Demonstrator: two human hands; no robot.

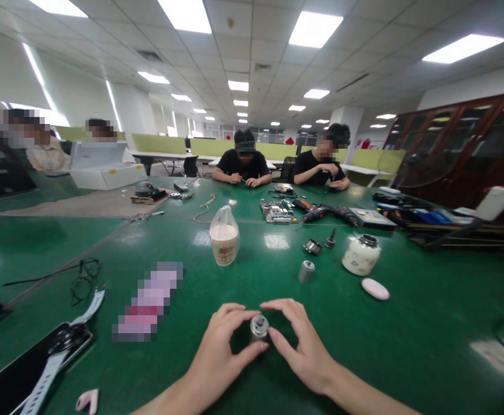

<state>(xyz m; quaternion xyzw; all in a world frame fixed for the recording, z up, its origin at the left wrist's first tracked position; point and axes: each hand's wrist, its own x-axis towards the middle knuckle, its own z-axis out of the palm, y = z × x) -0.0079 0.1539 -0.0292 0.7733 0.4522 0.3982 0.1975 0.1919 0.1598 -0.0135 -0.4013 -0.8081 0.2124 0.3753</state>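
A small silver cylindrical motor (259, 327) stands upright on the green tabletop (243, 392) between my two hands. My left hand (221, 340) curves around it from the left, its index finger by the top rim and its thumb across the lower front. From the other side comes my right hand (297, 331); its thumb tip meets the right side of the motor and its bent index finger arches just behind the top. A second metal cylinder (307, 271) stands farther back, near a short metal ring-like part (313, 247) and a dark geared part (330, 238).
A cream jar (362, 255) and a pink oval object (375, 289) sit to the right. Ahead are a bagged cup (224, 242), circuit board (277, 211) and power drill (314, 214). Glasses (83, 279) and a watch (64, 346) lie left. Two people sit across the table.
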